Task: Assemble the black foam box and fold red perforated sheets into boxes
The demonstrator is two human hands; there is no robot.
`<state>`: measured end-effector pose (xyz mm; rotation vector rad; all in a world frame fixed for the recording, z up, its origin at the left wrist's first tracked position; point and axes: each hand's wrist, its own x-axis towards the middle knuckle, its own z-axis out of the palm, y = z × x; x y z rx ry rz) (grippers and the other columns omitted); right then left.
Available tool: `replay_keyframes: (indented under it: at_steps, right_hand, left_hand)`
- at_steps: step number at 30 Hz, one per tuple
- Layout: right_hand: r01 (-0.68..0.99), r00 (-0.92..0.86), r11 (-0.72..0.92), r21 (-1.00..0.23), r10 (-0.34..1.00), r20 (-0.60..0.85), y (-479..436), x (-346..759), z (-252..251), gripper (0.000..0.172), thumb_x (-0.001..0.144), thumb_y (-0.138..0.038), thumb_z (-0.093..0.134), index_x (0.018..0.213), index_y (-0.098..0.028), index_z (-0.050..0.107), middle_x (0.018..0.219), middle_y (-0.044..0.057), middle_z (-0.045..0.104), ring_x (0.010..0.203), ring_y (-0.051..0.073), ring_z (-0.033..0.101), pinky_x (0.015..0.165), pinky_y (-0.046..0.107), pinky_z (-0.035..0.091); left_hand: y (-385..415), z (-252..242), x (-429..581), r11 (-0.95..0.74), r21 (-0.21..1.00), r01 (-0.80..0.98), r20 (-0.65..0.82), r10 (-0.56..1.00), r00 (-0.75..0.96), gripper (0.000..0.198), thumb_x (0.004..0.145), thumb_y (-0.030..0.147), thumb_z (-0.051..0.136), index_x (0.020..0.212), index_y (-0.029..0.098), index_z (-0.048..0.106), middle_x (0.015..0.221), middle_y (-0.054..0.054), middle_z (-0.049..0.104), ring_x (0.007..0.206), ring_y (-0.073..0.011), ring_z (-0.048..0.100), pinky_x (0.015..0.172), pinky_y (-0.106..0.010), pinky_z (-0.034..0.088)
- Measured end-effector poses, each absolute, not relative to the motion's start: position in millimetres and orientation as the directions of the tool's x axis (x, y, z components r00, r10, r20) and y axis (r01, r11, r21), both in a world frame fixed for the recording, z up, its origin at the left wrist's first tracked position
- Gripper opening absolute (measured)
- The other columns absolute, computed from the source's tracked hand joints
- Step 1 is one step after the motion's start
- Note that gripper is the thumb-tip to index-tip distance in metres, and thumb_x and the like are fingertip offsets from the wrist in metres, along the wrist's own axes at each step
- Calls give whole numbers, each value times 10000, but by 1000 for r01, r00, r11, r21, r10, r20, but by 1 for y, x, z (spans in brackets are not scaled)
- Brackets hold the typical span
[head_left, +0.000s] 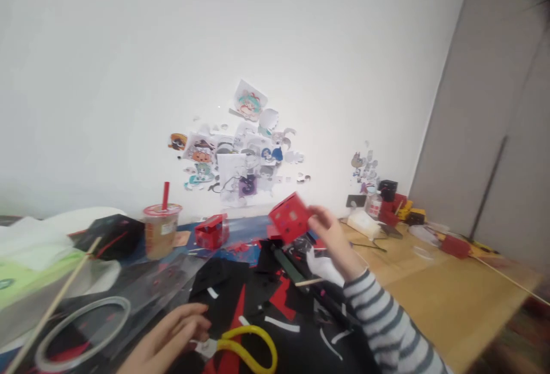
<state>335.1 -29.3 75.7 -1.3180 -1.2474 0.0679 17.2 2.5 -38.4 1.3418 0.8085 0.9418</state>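
Note:
My right hand (333,237), in a grey-striped sleeve, is raised over the table and closed on a small red paper box (291,217) with dark spots, held tilted. My left hand (169,337) rests low at the front on black paper, fingers curled beside the yellow-handled scissors (249,348); whether it grips them is unclear. Black and red paper scraps (275,299) with white strips lie between the hands.
A drink cup with a red straw (161,231), a second red box (211,231), a black box (112,235), a clear tape ring (81,328) and a wooden stick (55,302) lie left. Stickers (236,162) cover the wall. Red and black items (393,202) clutter the wooden tabletop (451,294) right.

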Motion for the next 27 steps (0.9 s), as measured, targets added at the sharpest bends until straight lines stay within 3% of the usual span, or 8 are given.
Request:
replay_keyframes:
  at_steps: [1, 2, 5, 10, 13, 17, 22, 27]
  right_hand:
    - [500, 320, 429, -752, 715, 621, -31, 304, 68, 449, 720, -518, 590, 1030, -194, 573, 1051, 80, 658, 946, 210, 630, 799, 322, 514]
    - [258, 185, 524, -812, 798, 574, -34, 275, 60, 460, 708, -492, 625, 1057, -202, 551, 1108, 90, 634, 1014, 224, 603, 855, 349, 489]
    - [-202, -46, 456, -867, 880, 473, -40, 210, 33, 488, 646, -442, 720, 1042, -221, 540, 1101, 80, 630, 1056, 232, 581, 934, 385, 431]
    - [-362, -170, 272, -891, 921, 350, -34, 186, 4, 494, 633, -396, 750, 1054, -207, 574, 1108, 85, 625, 1090, 245, 559, 976, 404, 382]
    - [-285, -128, 269, -920, 940, 315, -29, 195, -5, 473, 668, -435, 714, 1061, -199, 597, 1146, 106, 611, 1129, 257, 531, 976, 414, 384]
    - [36, -82, 436, -899, 898, 432, -27, 200, -15, 374, 785, -418, 593, 1089, -202, 605, 1131, 108, 629, 1086, 248, 563, 945, 426, 418]
    - [478, -77, 594, -647, 763, 642, -30, 198, -20, 345, 815, -246, 527, 1150, -194, 590, 1111, 101, 648, 1017, 241, 602, 907, 416, 456]
    - [617, -65, 636, -464, 629, 775, -40, 198, -4, 266, 819, -208, 520, 1056, -214, 640, 1130, 84, 642, 1043, 227, 591, 902, 388, 465]
  left_hand:
    - [-1, -36, 18, -40, 991, -127, 89, 907, 411, 434, 606, 516, 719, 944, 250, 655, 887, -47, 716, 914, -284, 630, 834, -329, 485]
    - [-5, -34, 19, -60, 981, -184, 130, 908, 399, 484, 590, 483, 747, 999, 253, 628, 951, -63, 704, 965, -300, 613, 847, -351, 483]
    - [-12, -31, 22, -97, 935, -342, 209, 928, 309, 709, 471, 475, 813, 1090, 226, 575, 1082, -119, 659, 1069, -365, 556, 862, -429, 483]
    - [-13, -17, 18, -137, 936, -323, 158, 987, 40, 661, 457, 411, 831, 1030, 184, 593, 1014, -103, 699, 1072, -356, 564, 920, -426, 456]
    - [-12, -5, 12, -103, 950, -295, 128, 990, 66, 628, 419, 338, 853, 971, 167, 609, 982, -112, 709, 1028, -355, 594, 890, -418, 482]
    - [-13, 1, 9, -86, 956, -280, 111, 991, 75, 549, 430, 283, 848, 914, 169, 616, 975, -115, 711, 1029, -340, 598, 887, -403, 483]
    - [-14, -6, 13, -78, 959, -271, 103, 991, 80, 537, 456, 304, 840, 925, 166, 618, 961, -116, 713, 989, -319, 623, 851, -378, 501]
    - [-16, -9, 16, 121, 938, -325, -31, 963, 268, 522, 584, 516, 737, 918, 122, 655, 888, -132, 723, 831, -284, 673, 704, -331, 537]
